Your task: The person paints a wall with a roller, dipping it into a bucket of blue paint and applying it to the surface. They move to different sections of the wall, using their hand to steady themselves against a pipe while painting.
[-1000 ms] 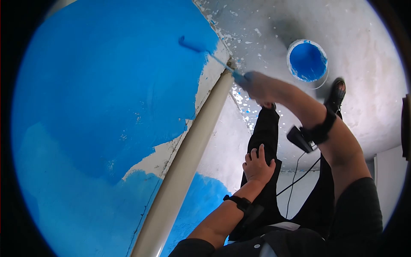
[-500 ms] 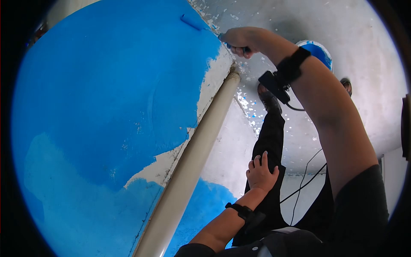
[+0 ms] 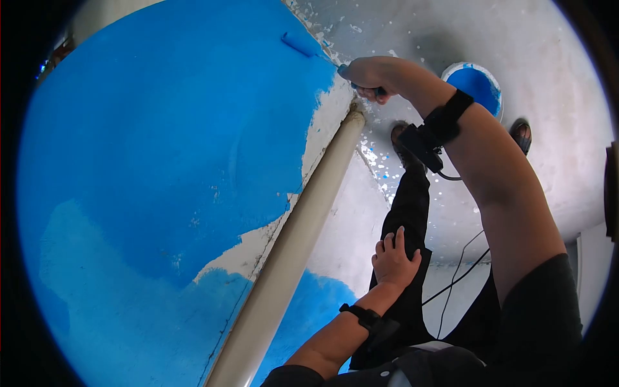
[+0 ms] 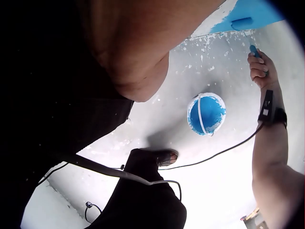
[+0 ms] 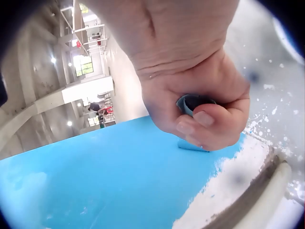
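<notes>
In the head view my right hand [image 3: 371,74] grips the teal handle [image 4: 253,49] of a paint roller. Its blue roller sleeve [image 3: 300,44] lies against the blue-painted wall [image 3: 161,129], close to the wall's bottom edge. The right wrist view shows the fingers curled round the handle's end, with the sleeve partly hidden behind them. My left hand [image 3: 394,261] rests on the thigh of the black trousers [image 3: 405,213], fingers spread.
A bucket [image 3: 474,65] of blue paint stands on the paint-spattered floor [image 3: 548,71], beyond the right forearm. A beige pipe [image 3: 303,219] runs along the wall beside a bare white strip [image 3: 316,129]. Black cables [image 3: 459,277] hang between the legs.
The right hand and roller moved farther along the wall's bottom edge, away from the pipe, then came slightly back. The head view shifted a little. My left hand stayed on the thigh.
</notes>
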Demonstrator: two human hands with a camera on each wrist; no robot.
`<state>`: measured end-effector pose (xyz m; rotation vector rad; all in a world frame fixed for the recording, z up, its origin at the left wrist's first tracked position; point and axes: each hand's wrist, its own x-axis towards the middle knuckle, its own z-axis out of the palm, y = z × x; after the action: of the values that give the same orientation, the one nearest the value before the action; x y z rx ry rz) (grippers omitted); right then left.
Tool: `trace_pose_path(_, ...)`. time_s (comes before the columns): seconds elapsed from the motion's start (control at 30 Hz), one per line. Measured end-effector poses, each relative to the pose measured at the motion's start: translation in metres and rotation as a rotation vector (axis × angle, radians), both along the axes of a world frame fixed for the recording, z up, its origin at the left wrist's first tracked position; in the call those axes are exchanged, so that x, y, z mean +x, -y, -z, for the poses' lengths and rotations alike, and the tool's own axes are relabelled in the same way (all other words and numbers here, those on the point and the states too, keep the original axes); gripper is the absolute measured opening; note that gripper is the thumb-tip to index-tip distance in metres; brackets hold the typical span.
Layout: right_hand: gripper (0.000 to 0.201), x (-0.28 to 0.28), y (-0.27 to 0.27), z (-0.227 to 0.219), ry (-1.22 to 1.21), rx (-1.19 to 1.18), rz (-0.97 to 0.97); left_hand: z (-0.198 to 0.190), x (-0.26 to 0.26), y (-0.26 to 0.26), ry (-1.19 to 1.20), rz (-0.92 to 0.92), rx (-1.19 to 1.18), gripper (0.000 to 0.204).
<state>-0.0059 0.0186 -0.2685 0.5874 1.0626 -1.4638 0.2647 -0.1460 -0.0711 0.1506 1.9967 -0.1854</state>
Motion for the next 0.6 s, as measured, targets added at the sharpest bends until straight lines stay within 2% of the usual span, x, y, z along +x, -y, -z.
trace_pose_path(0.03,0.051,0.003,0.003,0.003,0.007,0.020,0.017,0.000,-0.001,0.000,0.039,-0.040,-0.009,0.066)
trace_pose_path(0.1,0.051,0.024,-0.005,-0.023,-0.064,0.001,-0.001,-0.001,0.000,-0.002,0.075,-0.085,-0.001,0.066)
trace_pose_path(0.17,0.052,0.037,-0.018,-0.051,-0.143,-0.009,-0.029,-0.001,0.001,-0.003,-0.008,0.021,0.001,0.067)
trace_pose_path(0.23,0.037,0.046,-0.021,-0.066,-0.086,0.048,-0.092,-0.001,0.002,-0.003,-0.010,0.009,0.011,0.067)
trace_pose_path(0.27,0.037,0.044,-0.021,-0.062,-0.083,0.047,-0.094,-0.001,0.003,-0.002,-0.015,0.007,0.014,0.067)
trace_pose_path(0.33,0.053,0.021,-0.019,-0.045,-0.038,0.010,-0.065,0.000,0.006,-0.001,-0.022,0.008,0.017,0.067)
trace_pose_path(0.37,0.051,0.009,-0.016,-0.038,-0.054,0.042,-0.089,0.000,0.006,0.000,-0.026,0.006,0.020,0.066)
trace_pose_path(0.43,0.046,-0.001,0.006,0.038,0.023,-0.141,0.048,-0.001,0.004,-0.001,0.014,-0.018,-0.006,0.066)
trace_pose_path(0.5,0.044,0.008,0.018,0.045,0.030,-0.235,0.115,0.000,0.003,-0.001,0.052,-0.047,-0.027,0.066)
trace_pose_path(0.57,0.041,0.036,0.028,0.031,0.061,-0.016,0.194,0.000,0.006,-0.002,0.063,-0.063,-0.027,0.066)
trace_pose_path(0.6,0.033,0.050,0.029,0.013,-0.037,0.017,0.100,-0.001,0.008,-0.004,0.063,-0.067,-0.017,0.066)
